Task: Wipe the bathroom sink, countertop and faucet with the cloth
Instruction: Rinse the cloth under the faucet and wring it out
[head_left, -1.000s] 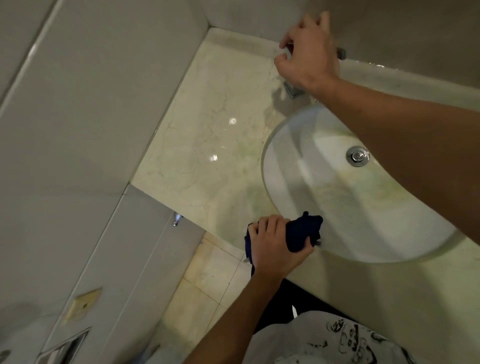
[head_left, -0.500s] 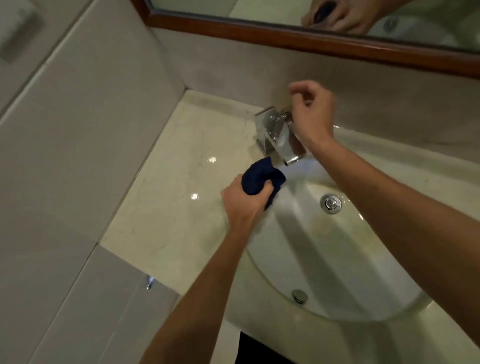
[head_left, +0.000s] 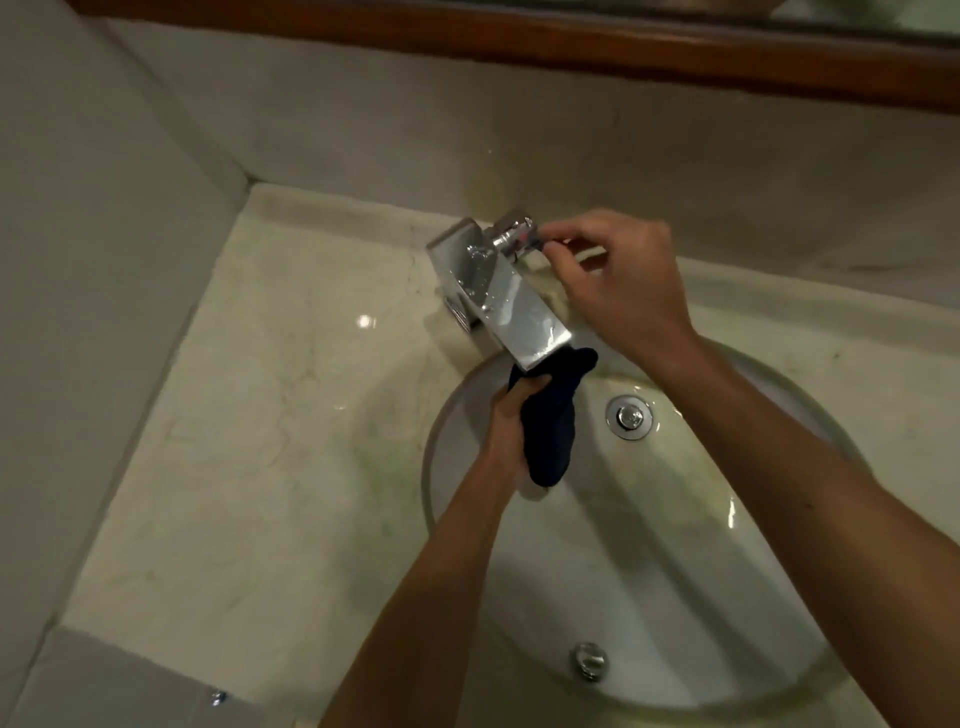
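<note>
A chrome square faucet (head_left: 498, 296) stands at the back of the white oval sink (head_left: 649, 597), set in a pale marble countertop (head_left: 270, 441). My left hand (head_left: 511, 431) grips a dark blue cloth (head_left: 553, 431) and holds it just under the faucet's spout, over the basin. My right hand (head_left: 618, 280) pinches the faucet's round side handle (head_left: 514, 236) with thumb and fingertips. The sink drain (head_left: 629, 417) shows beside the cloth.
A grey tiled wall (head_left: 104, 260) closes the left side. The backsplash (head_left: 623, 156) and a wooden mirror frame (head_left: 571, 47) run along the back. An overflow fitting (head_left: 588, 660) sits on the basin's near wall.
My left hand carried the cloth from the counter's front edge up to the spout. My right hand stayed at the faucet handle. The view shifted toward the faucet.
</note>
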